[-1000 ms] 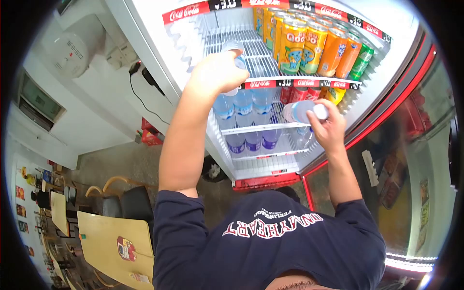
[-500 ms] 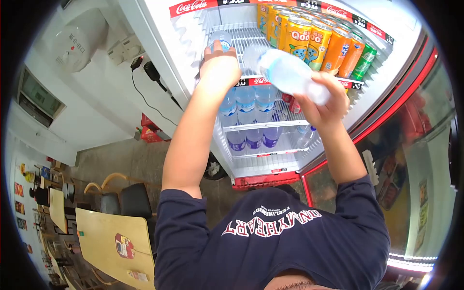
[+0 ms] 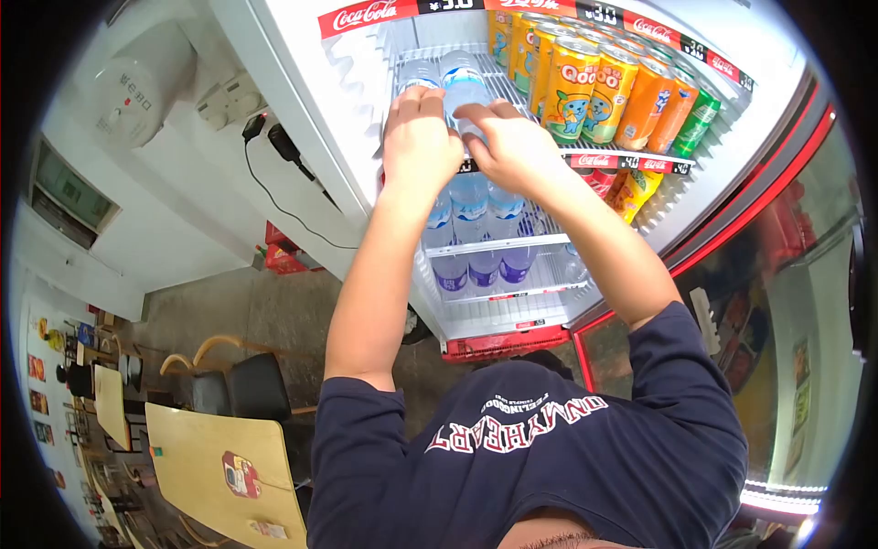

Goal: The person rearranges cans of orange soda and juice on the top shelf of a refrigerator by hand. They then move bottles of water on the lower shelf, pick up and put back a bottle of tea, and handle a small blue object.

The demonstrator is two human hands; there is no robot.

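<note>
From where I stood, both bare hands were up at the open fridge, side by side, thumbs close but not clearly touching. The left hand (image 3: pixel 422 137) lay over the near end of a clear plastic bottle with a blue-and-white label (image 3: pixel 419 73), which pointed toward twelve o'clock. The right hand (image 3: pixel 512 146), fingers bent, covered the near end of a second clear plastic bottle with a blue label (image 3: pixel 465 80), at about eleven o'clock from it. I couldn't tell whether either hand gripped or merely pressed, since the palms were hidden.

Both bottles rested on the white wire shelf (image 3: pixel 500 85), just beside each other. At two o'clock from the right hand stood yellow cartoon-printed metal cans (image 3: pixel 574 91); a red-and-black price strip (image 3: pixel 594 162) edged the shelf.

The risk, I judged, lay in those smooth round sides: uneven pressure could make one bottle roll against the other, or swing right and knock the cans. Letting go early might leave one sliding over the front edge.
</note>
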